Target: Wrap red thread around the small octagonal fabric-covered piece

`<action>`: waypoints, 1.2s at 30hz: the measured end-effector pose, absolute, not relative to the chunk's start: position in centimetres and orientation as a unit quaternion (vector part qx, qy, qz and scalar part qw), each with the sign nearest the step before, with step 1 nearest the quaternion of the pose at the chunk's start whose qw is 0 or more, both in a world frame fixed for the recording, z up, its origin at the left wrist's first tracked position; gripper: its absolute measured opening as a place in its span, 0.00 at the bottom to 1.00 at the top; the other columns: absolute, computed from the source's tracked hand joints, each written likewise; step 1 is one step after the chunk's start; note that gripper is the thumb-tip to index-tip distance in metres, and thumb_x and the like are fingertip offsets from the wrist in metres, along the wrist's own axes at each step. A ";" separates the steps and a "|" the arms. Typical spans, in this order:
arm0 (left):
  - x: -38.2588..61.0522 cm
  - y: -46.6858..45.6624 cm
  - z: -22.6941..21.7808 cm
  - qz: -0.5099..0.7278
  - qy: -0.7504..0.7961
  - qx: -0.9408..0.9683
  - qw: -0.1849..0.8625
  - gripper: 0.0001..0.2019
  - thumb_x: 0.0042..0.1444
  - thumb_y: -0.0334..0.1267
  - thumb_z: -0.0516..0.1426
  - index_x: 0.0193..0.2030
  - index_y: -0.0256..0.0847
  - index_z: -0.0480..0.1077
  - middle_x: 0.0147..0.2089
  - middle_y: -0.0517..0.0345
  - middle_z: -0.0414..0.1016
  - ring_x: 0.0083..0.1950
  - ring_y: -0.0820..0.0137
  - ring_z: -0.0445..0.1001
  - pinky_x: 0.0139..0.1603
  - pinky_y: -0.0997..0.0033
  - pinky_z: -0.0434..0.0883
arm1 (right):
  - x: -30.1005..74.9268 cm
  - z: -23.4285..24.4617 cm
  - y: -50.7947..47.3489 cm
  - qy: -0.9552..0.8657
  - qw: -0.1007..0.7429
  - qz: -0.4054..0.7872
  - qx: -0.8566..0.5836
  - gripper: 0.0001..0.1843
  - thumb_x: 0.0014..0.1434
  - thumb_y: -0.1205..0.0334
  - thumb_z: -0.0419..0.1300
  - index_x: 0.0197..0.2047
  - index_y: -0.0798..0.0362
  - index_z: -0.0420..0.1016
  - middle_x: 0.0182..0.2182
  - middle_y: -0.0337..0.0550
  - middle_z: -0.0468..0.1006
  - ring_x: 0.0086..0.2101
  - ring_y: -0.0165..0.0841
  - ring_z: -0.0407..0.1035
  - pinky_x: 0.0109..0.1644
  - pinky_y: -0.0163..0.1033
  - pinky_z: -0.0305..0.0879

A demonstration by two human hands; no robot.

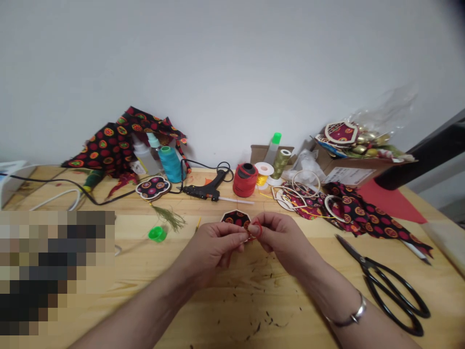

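Above the middle of the wooden table, my left hand (219, 241) and my right hand (278, 231) meet, their fingertips closed in a pinch. Between them runs a thin red cord (259, 224), looped at my right thumb and forefinger. Just behind the fingers shows a pale-edged ornament with several sides, faced in dark patterned fabric (235, 217). Its lower part is hidden by my hands, so I cannot tell whether the cord is fixed to it.
Black scissors (385, 286) lie at the right. A glue gun (205, 188), red thread spool (244, 180) and teal thread cone (169, 165) are at the back. A flower-shaped ornament (153, 187) and green cap (157, 234) sit left. Dark scraps dot the table (203, 315).
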State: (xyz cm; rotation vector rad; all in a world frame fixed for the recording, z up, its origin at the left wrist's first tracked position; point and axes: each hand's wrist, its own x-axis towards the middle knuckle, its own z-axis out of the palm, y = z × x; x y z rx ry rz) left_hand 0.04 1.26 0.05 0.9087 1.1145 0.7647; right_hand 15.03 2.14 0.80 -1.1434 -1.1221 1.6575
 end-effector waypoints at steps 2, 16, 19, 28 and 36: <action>0.1 1.3 0.1 0.338 0.501 0.413 0.682 0.08 0.44 0.38 0.59 0.29 0.35 0.72 0.18 0.66 0.65 0.13 0.85 0.51 0.12 0.81 0.45 | 15.0 0.9 2.2 -0.441 0.411 0.656 -0.454 0.07 0.45 0.66 0.61 0.21 0.57 0.67 0.15 0.31 0.66 0.15 0.19 0.50 0.19 0.30 0.44; 0.1 1.3 0.3 0.333 0.515 0.438 0.657 0.10 0.44 0.41 0.58 0.28 0.35 0.72 0.18 0.67 0.64 0.13 0.84 0.52 0.13 0.81 0.47 | 14.9 0.9 2.3 -0.504 0.407 0.573 -0.502 0.04 0.43 0.69 0.59 0.22 0.57 0.67 0.19 0.34 0.68 0.22 0.24 0.60 0.28 0.32 0.57; 0.1 1.2 0.2 0.326 0.519 0.446 0.652 0.10 0.44 0.41 0.58 0.28 0.35 0.72 0.18 0.67 0.64 0.13 0.84 0.52 0.13 0.81 0.47 | 14.9 0.8 2.2 -0.526 0.406 0.552 -0.503 0.03 0.44 0.68 0.59 0.23 0.56 0.67 0.19 0.34 0.68 0.23 0.26 0.61 0.29 0.33 0.58; 0.2 1.1 0.2 0.327 0.506 0.429 0.674 0.09 0.45 0.40 0.58 0.28 0.34 0.70 0.18 0.65 0.66 0.13 0.85 0.51 0.13 0.81 0.46 | 15.0 0.3 2.1 -0.580 0.400 0.491 -0.512 0.02 0.46 0.69 0.56 0.24 0.55 0.66 0.21 0.37 0.69 0.24 0.27 0.63 0.29 0.33 0.60; 0.0 1.3 0.4 0.352 0.458 0.335 0.744 0.05 0.44 0.35 0.58 0.25 0.34 0.68 0.21 0.62 0.70 0.14 0.86 0.45 0.14 0.81 0.40 | 14.9 0.2 2.0 -0.571 0.399 0.506 -0.509 0.02 0.47 0.69 0.55 0.25 0.55 0.65 0.21 0.39 0.71 0.24 0.30 0.66 0.30 0.36 0.63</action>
